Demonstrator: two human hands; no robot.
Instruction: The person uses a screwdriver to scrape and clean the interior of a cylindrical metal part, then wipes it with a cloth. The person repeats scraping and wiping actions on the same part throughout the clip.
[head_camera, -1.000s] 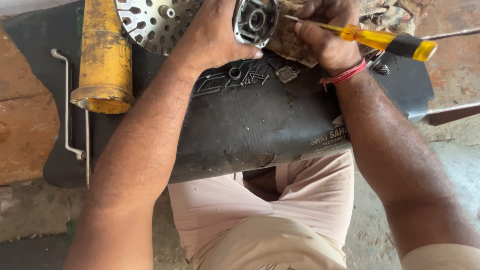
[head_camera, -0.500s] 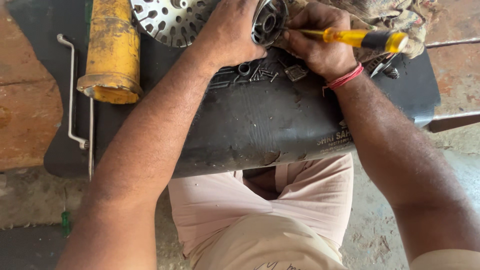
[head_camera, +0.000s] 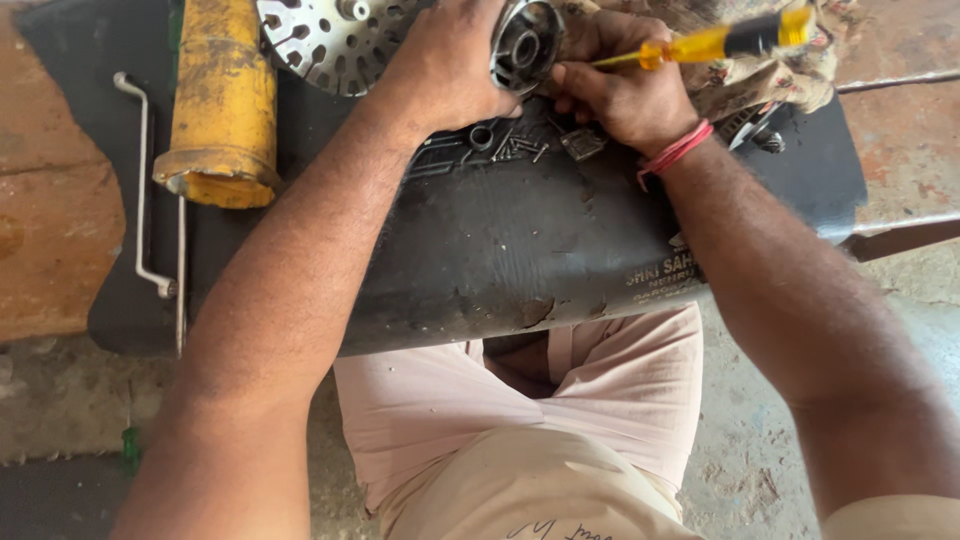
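Observation:
My left hand (head_camera: 445, 65) grips a round grey metal hub part (head_camera: 525, 42) at the top middle, holding it on its side above a black rubber mat (head_camera: 520, 250). My right hand (head_camera: 625, 95) is closed around a screwdriver with a yellow and black handle (head_camera: 720, 40), its shaft pointing left toward the hub. A red thread band (head_camera: 675, 152) circles my right wrist. Small metal bits and a ring (head_camera: 500, 145) lie on the mat just below both hands.
A perforated metal disc (head_camera: 320, 40) lies left of the hub. A yellow cylinder (head_camera: 220, 100) rests at upper left beside a bent metal rod (head_camera: 140, 180). A patterned rag (head_camera: 780, 70) sits at top right. My knees in pale trousers (head_camera: 530, 420) are below the mat.
The view has shifted, so the hands sit a little lower and more central. The screwdriver handle has tilted upward to the right while the left hand keeps hold of the hub.

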